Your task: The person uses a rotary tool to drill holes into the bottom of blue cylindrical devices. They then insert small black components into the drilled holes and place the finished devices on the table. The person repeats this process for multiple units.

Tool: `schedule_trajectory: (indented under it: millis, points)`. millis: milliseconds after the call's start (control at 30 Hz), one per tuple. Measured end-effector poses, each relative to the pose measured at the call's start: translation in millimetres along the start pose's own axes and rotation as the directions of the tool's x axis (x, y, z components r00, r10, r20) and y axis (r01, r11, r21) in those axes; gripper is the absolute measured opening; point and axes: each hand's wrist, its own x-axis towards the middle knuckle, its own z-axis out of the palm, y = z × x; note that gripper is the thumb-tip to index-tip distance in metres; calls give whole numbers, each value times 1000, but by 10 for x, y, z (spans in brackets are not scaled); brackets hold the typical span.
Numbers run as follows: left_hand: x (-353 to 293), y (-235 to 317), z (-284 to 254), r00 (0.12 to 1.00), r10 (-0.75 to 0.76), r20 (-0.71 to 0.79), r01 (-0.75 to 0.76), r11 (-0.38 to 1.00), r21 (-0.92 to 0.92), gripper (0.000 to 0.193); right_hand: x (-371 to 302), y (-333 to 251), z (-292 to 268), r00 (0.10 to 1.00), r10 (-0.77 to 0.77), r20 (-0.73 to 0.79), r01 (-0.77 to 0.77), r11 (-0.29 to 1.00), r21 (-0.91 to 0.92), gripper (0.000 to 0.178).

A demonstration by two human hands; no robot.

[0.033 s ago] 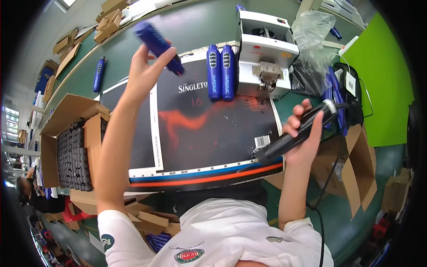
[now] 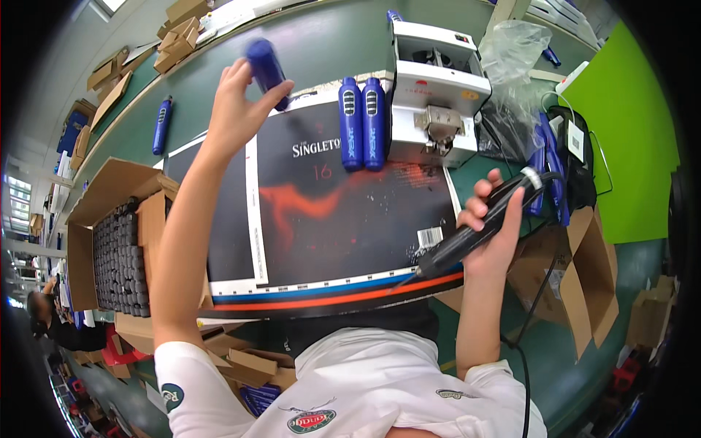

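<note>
My left hand (image 2: 244,109) is raised at the far left of the mat, its fingers and thumb wrapped round a blue bottle-shaped cylinder (image 2: 266,66). That cylinder stands tilted in the air and is slightly blurred. In my right hand (image 2: 498,226) lies a black corded electric screwdriver (image 2: 467,241); its thin bit points down and left over the striped front edge of the printed black mat (image 2: 328,241). Two more blue cylinders (image 2: 350,131) lie side by side at the far middle of the mat, left of a white machine (image 2: 431,95) with a metal clamp-like fitting.
An open carton (image 2: 82,270) of small dark parts stands at the left. A lone blue cylinder (image 2: 162,125) lies on the green table behind it. Beyond the machine is a clear plastic bag (image 2: 511,51). An open cardboard box (image 2: 577,285) and a hanging cable (image 2: 539,306) are at the right.
The blue cylinder in my left hand has swung from a strong slant to nearer upright and shifted a little right. My right hand and the screwdriver have moved slightly left and down.
</note>
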Motion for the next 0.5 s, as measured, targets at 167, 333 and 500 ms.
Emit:
schedule_trajectory:
  millis: [167, 333, 500]
  points:
    - [335, -946, 241, 950, -128, 283, -82, 776, 626, 48, 11, 175, -156, 990, 99, -104, -87, 990, 114, 37]
    - [390, -1612, 215, 933, -170, 317, -112, 701, 705, 57, 1, 193, -190, 989, 101, -108, -82, 982, 168, 35]
    - [402, -1147, 312, 997, 13, 77, -66, 673, 736, 50, -10, 184, -198, 990, 98, -103, -82, 986, 144, 34]
